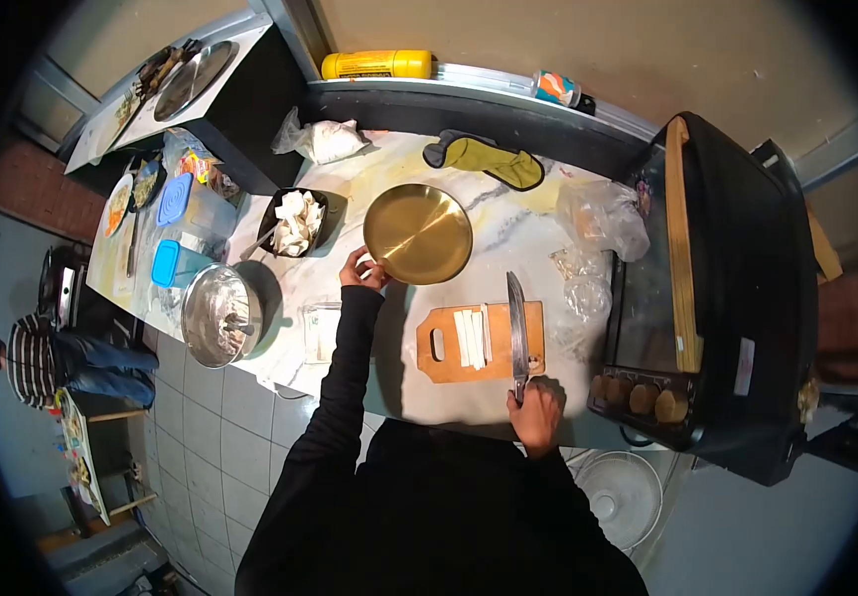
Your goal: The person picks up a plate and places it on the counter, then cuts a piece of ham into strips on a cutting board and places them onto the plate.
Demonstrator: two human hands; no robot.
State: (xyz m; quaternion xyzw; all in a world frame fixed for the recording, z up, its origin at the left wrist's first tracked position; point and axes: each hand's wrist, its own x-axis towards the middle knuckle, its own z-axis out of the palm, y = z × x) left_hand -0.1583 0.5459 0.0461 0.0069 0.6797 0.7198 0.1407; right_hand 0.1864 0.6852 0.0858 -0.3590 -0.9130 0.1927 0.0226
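Observation:
My left hand [363,271] pinches the lower left rim of a round gold-coloured metal plate [418,234]. In my right hand [536,414] is the dark handle of a long kitchen knife [517,323], its blade pointing away from me over the right part of a wooden cutting board [441,372]. White strips of food [470,339] lie side by side on the board, left of the blade. The board has a slot handle at its left end.
A black toaster oven [737,298] stands right, beside plastic bags [603,221]. Left are a metal bowl [218,316], a black bowl of white pieces [297,223] and blue-lidded containers [175,263]. An oven mitt [489,159] lies behind. Another person [71,360] stands far left.

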